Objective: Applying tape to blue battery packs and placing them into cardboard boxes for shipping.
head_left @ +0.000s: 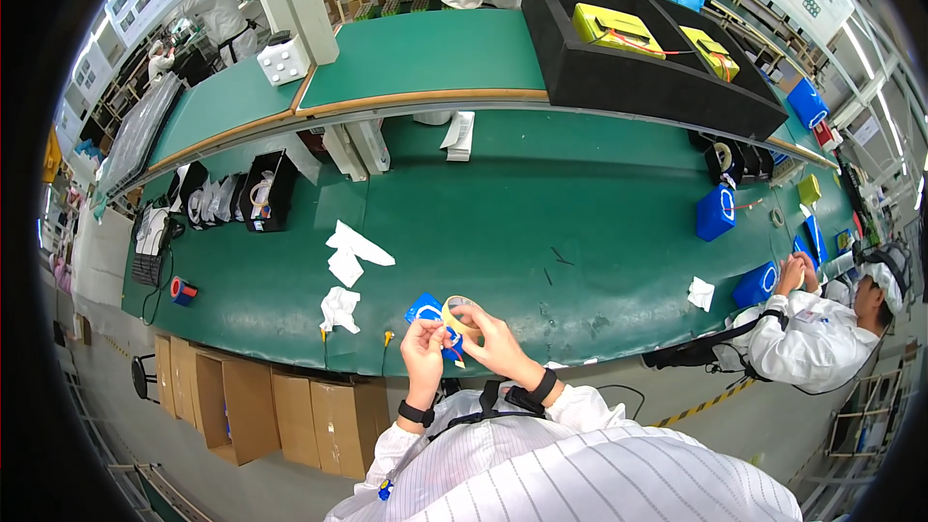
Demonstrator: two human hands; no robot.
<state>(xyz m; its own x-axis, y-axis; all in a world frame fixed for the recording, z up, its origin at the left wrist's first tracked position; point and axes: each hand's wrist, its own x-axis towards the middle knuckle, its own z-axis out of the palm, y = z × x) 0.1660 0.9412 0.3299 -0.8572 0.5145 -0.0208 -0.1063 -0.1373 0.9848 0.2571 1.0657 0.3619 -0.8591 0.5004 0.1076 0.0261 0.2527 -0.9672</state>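
My right hand (495, 346) is closed around a cream-coloured roll of tape (450, 305), just above the near edge of the green bench. Close beside it, my left hand (422, 352) is pinched shut, its fingertips almost meeting those of the right. What the left fingertips hold is too small to make out. A blue-wrapped block (423, 306) lies under and behind the hands, with a white mark on its top; the hands and tape hide much of it. Crumpled white paper (339, 309) rests to the left of the hands, and a larger white sheet (354, 251) beyond that.
Black bins (268, 191) and a blue-and-red roll (182, 291) occupy the left. A raised shelf (425, 101) carries a black tray (619, 66) with yellow packs. At right, a co-worker (812, 333) handles something near blue packs (716, 213). Cardboard boxes (324, 425) stand below the bench.
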